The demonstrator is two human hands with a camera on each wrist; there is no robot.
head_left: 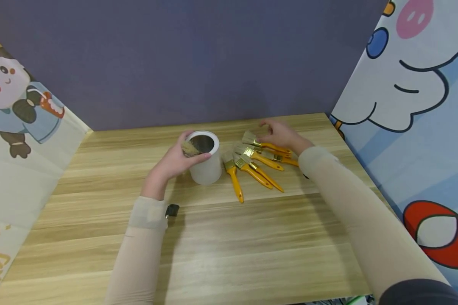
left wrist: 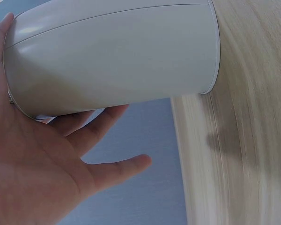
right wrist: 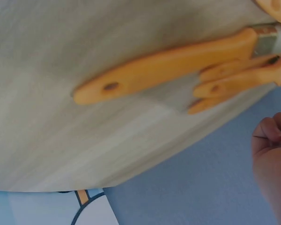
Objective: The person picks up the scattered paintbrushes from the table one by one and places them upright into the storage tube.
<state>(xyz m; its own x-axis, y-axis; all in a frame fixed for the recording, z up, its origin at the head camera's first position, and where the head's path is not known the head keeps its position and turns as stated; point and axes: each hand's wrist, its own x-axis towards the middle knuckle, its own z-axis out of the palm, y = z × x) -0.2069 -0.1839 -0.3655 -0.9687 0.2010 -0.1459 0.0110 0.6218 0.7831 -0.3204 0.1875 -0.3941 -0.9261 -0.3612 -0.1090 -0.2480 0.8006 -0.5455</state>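
Observation:
My left hand (head_left: 177,159) holds a white cylindrical can (head_left: 207,169) near its top, thumb on the near side and fingers round the far side. In the left wrist view the can (left wrist: 117,51) lies against the palm and the little finger sticks out. Pale brush bristles (head_left: 191,149) show at the can's left rim; the rest of that brush is hidden. Right of the can, several paintbrushes with orange handles (head_left: 234,184) lie fanned out. Over the farthest ones is my right hand (head_left: 282,134), fingers bent, thumb and index finger apart, near a brush's bristles (head_left: 249,137).
Everything stands on a wood-grain table (head_left: 221,254). A dark blue-grey panel (head_left: 198,63) rises behind its far edge. Cartoon-printed walls flank it at left (head_left: 23,178) and right (head_left: 423,169). Some cables show below the near right edge.

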